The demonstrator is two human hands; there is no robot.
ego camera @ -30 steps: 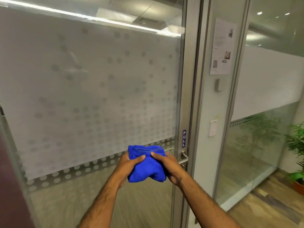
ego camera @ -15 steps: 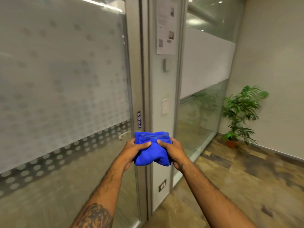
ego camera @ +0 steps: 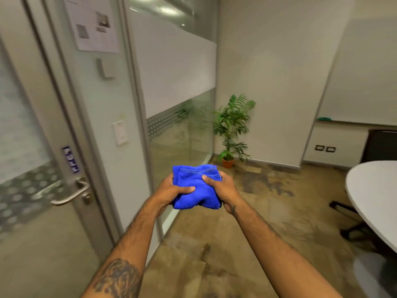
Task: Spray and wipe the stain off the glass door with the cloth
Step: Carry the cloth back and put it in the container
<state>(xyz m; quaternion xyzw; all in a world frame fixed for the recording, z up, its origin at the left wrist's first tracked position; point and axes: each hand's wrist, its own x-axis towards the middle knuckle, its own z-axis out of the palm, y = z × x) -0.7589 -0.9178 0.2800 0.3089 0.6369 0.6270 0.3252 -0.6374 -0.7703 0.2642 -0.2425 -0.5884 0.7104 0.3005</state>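
1. Over the last 1 s my view has swung right. The door (ego camera: 32, 211) filled the frame before; now it sits at the left edge with its handle (ego camera: 71, 196), and the room has opened up, showing a plant (ego camera: 232, 130) in the far corner and a table (ego camera: 376, 201) on the right.
2. The cloth (ego camera: 196, 188) has not changed hands or shape. It is still a bunched blue wad, held in mid-air in front of me and well apart from the glass.
3. My reading is that I am turning away from the door, so no wiping is happening now. No spray bottle is in view. The glass that shows is blurred, so I cannot tell if the stain is gone.
4. Both forearms reach forward and converge on the cloth.
5. The left hand (ego camera: 171, 190) grips the cloth's left side, with its thumb lying across the top and its fingers curled under.
6. The right hand (ego camera: 223, 188) clamps the right side the same way, thumb on top. The 2 thumbs sit near each other.
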